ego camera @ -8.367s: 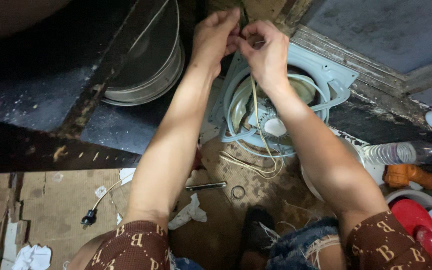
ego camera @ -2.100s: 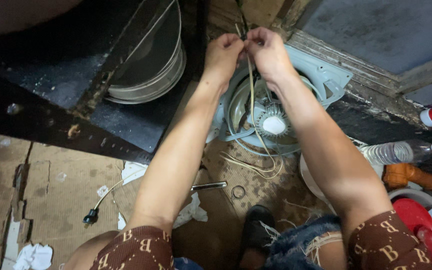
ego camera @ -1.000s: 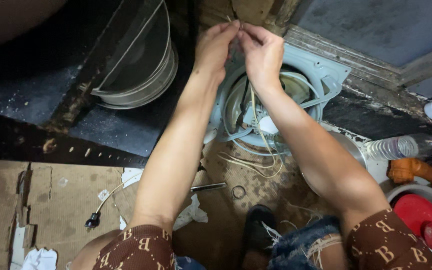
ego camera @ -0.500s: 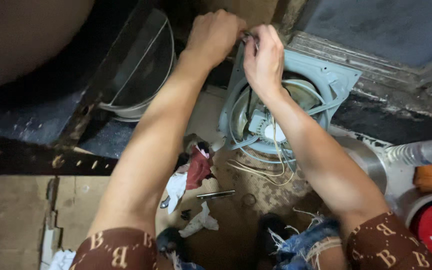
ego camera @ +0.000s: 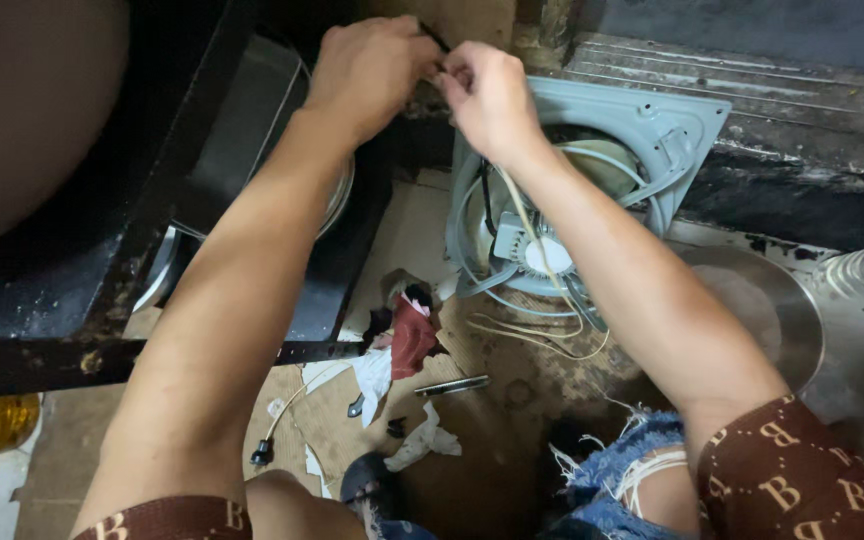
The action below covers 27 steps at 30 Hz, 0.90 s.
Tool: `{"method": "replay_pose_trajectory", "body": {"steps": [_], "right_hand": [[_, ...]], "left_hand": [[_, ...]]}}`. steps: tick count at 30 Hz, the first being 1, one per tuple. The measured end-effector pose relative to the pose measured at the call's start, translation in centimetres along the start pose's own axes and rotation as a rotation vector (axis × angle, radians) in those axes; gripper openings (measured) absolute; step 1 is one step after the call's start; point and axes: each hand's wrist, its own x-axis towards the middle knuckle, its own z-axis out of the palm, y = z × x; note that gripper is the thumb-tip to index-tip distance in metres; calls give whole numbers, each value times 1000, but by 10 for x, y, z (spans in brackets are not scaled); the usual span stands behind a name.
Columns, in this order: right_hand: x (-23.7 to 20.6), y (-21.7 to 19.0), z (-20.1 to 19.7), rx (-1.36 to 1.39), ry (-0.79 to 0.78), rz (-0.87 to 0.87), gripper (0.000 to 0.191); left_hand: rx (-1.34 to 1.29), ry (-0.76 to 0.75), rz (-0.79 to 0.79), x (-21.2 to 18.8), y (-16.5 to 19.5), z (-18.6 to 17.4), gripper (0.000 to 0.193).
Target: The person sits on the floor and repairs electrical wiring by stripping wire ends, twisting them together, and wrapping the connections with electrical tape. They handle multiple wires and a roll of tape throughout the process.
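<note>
Left hand (ego camera: 367, 68) and right hand (ego camera: 487, 95): fingers curled together, pinching a thin dark wire end (ego camera: 439, 45) between both, above the pale square-framed fan (ego camera: 572, 190) leaning against the wall, cream cord (ego camera: 537, 335) trailing below.

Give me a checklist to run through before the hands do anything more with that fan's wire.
1. Both hands on the wire end: left hand and right hand pinch together above the fan: ok.
2. Wire hangs free across the fan: ok.
3. Wire ends joined: hidden by fingers, cannot tell.
4. Plug lies loose on the floor: ok.
5. Floor tidy: rag, metal tool and scraps lie about: not ok.
</note>
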Motion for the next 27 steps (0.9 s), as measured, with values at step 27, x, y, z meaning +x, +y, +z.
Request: {"method": "replay_pose_trajectory", "body": {"steps": [27], "right_hand": [[7,-1,-6,137,15,-89,10]], "left_hand": [[-68,-121,-12,-2,-1,-6,16]]}}
